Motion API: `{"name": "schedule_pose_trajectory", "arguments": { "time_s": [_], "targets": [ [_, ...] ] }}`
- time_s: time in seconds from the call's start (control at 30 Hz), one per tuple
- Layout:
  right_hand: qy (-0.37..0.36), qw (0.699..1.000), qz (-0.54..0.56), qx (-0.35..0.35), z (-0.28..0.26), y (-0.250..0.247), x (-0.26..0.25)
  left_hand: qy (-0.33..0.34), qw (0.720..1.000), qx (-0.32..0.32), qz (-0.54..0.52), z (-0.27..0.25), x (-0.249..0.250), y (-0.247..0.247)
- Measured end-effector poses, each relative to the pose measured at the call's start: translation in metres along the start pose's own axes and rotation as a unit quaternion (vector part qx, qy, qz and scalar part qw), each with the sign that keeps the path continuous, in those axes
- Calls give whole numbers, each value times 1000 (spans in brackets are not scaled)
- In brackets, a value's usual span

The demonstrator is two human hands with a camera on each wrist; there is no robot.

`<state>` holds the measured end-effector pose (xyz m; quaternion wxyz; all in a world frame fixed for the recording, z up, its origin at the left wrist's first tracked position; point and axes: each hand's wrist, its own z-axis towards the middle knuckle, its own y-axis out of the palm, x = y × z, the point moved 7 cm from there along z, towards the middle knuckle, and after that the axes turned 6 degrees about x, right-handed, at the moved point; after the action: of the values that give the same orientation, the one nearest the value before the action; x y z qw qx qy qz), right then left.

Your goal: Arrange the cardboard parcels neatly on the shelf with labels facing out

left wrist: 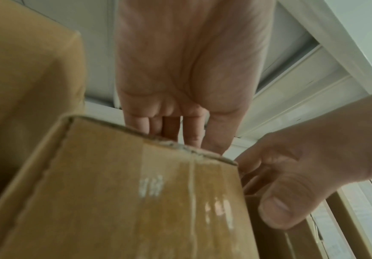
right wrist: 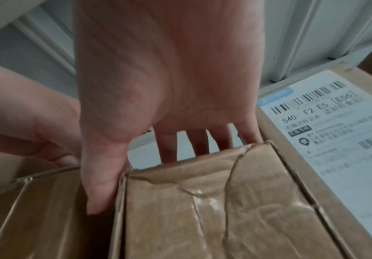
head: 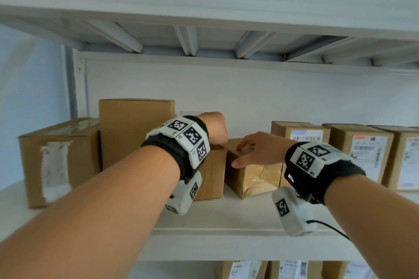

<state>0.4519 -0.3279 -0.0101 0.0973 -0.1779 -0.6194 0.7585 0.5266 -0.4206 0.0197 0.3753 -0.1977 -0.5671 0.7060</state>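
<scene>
Two small unlabelled cardboard parcels stand side by side mid-shelf. My left hand [head: 217, 133] curls its fingers [left wrist: 174, 126] over the far top edge of the plain taped parcel [head: 210, 172] [left wrist: 136, 201]. My right hand [head: 249, 152] [right wrist: 158, 140] grips the crumpled taped parcel [head: 254, 179] [right wrist: 214, 201], fingers hooked behind its top edge and the thumb [right wrist: 100, 192] down its left side, in the gap between the two parcels. This parcel sits turned at an angle, one corner toward me. No label shows on either parcel's visible faces.
A tall plain box [head: 136, 131] and a box with a torn label [head: 59, 161] stand to the left. Labelled parcels [head: 303, 136] [head: 365, 154] line the right. The upper shelf's ribs [head: 188, 38] hang overhead. The white shelf board [head: 226, 217] runs in front, with more parcels [head: 244, 269] below.
</scene>
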Motion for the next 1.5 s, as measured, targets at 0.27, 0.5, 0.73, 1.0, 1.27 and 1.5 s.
{"name": "schedule_pose_trajectory", "arguments": {
  "time_s": [0.27,0.5,0.73,1.0,1.27,1.5],
  "targets": [
    [1,1000,-10,-10,-3,4,3,-12,999,16,-40,-6,-3,-1],
    [12,1000,-6,13,-4,-1,7,-9,999,11,-40,-11,-1,-2],
    [42,995,63,71,-3,-35,8,6,1000,-10,-16,-18,13,-10],
    [75,977,157,124,-1,-67,11,4,998,-45,-45,-21,17,-15],
    [82,961,111,238,8,-72,23,38,994,-93,-42,-32,36,-8],
    [80,964,127,219,9,-67,29,33,978,-161,-125,-42,57,-16]
  ]
}}
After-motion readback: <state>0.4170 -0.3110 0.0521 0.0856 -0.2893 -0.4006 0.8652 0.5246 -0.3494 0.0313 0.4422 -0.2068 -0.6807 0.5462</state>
